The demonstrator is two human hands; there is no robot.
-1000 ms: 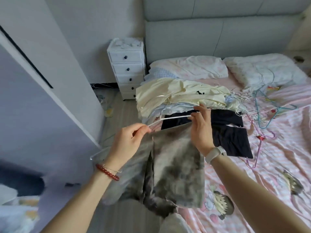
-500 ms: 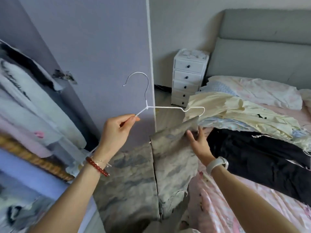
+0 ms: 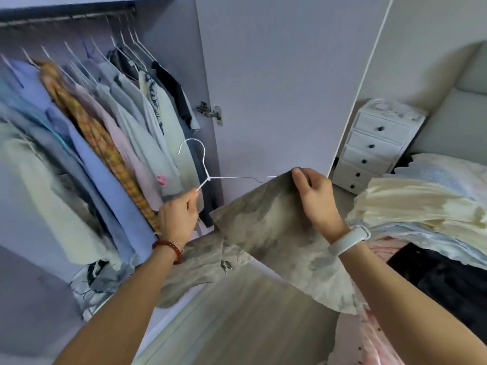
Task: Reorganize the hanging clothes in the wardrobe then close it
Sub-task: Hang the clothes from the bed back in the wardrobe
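- Pinching the white wire hanger point(image 3: 210, 177) by its left shoulder, my left hand point(image 3: 178, 219) kept it upright, hook on top and curling toward the wardrobe.
- My right hand point(image 3: 315, 196) was clenched on the top edge of the mottled grey garment point(image 3: 276, 233), right at the far tip of the hanger's right arm; the cloth sagged down and to the left under both wrists.
- The hanger's long axis ran roughly level from one hand to the other, across my view, with the garment only at its right end, not yet spread over it, I judged.
- The rail point(image 3: 66, 17) sat up and to the left of both hands, well apart from the hook; my left hand was the nearer one, so the lift to the rail looked like its job.
- The hanging clothes point(image 3: 105, 122) packed the rail, with the open door point(image 3: 276, 75) just to their right.
- Against half a second earlier: my right hand had been flat on the cloth below the hanger's tip and was now gripping up at that tip, and my view had swung left, bringing rail and hangers into sight and pushing the bed pile point(image 3: 421, 206) to the edge.
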